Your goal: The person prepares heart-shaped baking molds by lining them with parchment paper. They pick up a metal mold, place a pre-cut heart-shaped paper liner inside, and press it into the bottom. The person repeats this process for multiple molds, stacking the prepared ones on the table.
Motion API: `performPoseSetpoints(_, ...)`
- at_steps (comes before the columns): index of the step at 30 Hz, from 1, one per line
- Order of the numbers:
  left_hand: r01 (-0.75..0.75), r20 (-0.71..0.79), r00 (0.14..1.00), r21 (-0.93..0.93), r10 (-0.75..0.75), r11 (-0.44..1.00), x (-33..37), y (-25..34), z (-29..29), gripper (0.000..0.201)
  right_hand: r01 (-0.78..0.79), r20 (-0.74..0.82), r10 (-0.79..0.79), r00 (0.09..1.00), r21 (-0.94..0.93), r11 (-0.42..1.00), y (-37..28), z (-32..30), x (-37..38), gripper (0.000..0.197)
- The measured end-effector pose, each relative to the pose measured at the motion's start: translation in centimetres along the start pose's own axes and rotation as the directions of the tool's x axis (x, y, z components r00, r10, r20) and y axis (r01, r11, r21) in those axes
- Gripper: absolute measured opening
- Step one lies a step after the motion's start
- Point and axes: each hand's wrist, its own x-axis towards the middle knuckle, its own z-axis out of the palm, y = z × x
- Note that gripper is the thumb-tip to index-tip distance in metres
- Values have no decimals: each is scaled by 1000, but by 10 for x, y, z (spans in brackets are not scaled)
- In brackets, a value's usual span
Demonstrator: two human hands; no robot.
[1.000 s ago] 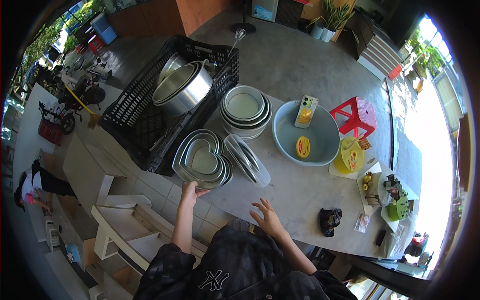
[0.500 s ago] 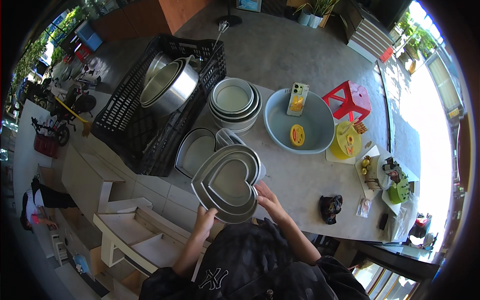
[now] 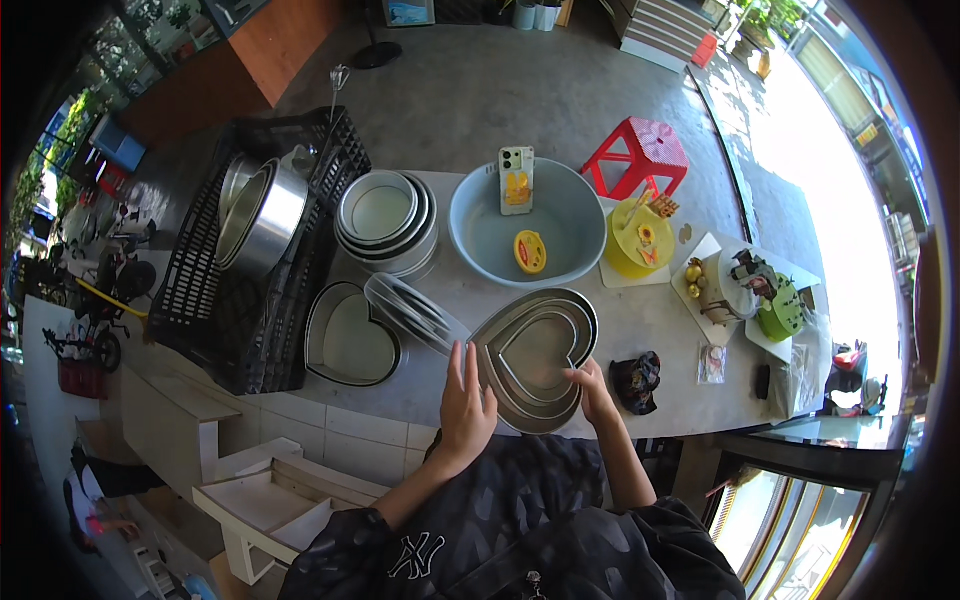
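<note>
Nested heart-shaped metal cake pans, set one inside another, are in front of me over the table's near edge. My right hand grips their right rim, thumb over the inside. Beside their left rim is my left hand, its fingers stretched out and apart; whether it touches the pans I cannot tell. A larger heart-shaped pan lies to the left on the table. Between it and the nested pans leans a stack of metal pans, seen edge-on.
Round pans stand nested behind. A black crate with round metal pans is at the left. A blue-grey basin holds a phone and a yellow tub. Rightward are a yellow cake, more decorated cakes and a dark crumpled bundle.
The nested heart pans have shifted right and stand apart from the larger pan. My left hand has let go of their rim and opened its fingers. The view has swung rightward.
</note>
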Motion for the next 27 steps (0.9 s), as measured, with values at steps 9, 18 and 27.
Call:
performPoseSetpoints(9,-411,510,754,-124,413,903,18,-21,78,26,-154,-305,143,942,-11,988,34,-42,18,39)
performPoseSetpoints(18,-523,783,501,-65,368,850,21,-60,145,13,-224,-226,217,950,-5,975,58,-63,36,31)
performPoseSetpoints(27,-234,642,698,-212,315,949,16,-51,120,18,-355,-313,351,883,45,934,120,-97,62,59)
